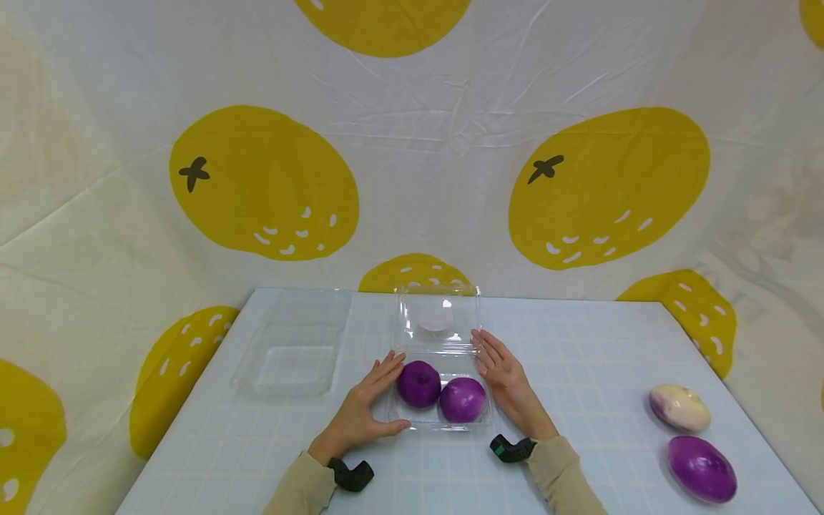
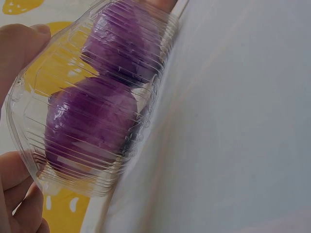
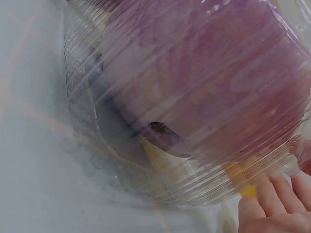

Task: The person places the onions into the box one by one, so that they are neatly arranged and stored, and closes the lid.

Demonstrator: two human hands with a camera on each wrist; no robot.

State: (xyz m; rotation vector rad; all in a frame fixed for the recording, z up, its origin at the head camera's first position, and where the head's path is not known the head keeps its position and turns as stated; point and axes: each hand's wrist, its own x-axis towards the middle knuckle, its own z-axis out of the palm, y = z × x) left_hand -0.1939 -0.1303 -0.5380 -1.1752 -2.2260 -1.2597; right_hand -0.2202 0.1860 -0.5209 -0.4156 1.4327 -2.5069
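A person's left hand (image 1: 365,405) rests at the left end of a clear plastic clamshell box (image 1: 430,425), spread wide and fairly straight — thumb at the near left corner, fingertips at the far left one. The right hand (image 1: 508,383) lies along the box's right side, its fingers extended and together, their tips at the edge of the raised lid (image 1: 466,323); it appears to touch the box without wrapping around it. Both arms wear beige sleeves (image 1: 300,486) and a small black device (image 1: 350,475) at the wrist.

Inside the box's near half sit two glossy purple onion-like vegetables, side by side: the left one (image 1: 418,384) with a dark spot on top, the right one (image 1: 463,400) slightly nearer. The lid stands open on the far side.

Farther left lies another clear plastic container (image 1: 292,368), open. Well apart at the right — a cream-and-purple vegetable (image 1: 680,408), with a deep purple oval one (image 1: 702,469) just beside it, on the near side. The surface (image 1: 579,372) is pale blue with a faint grid; behind hangs a white cloth (image 1: 438,186) printed with yellow fruit.
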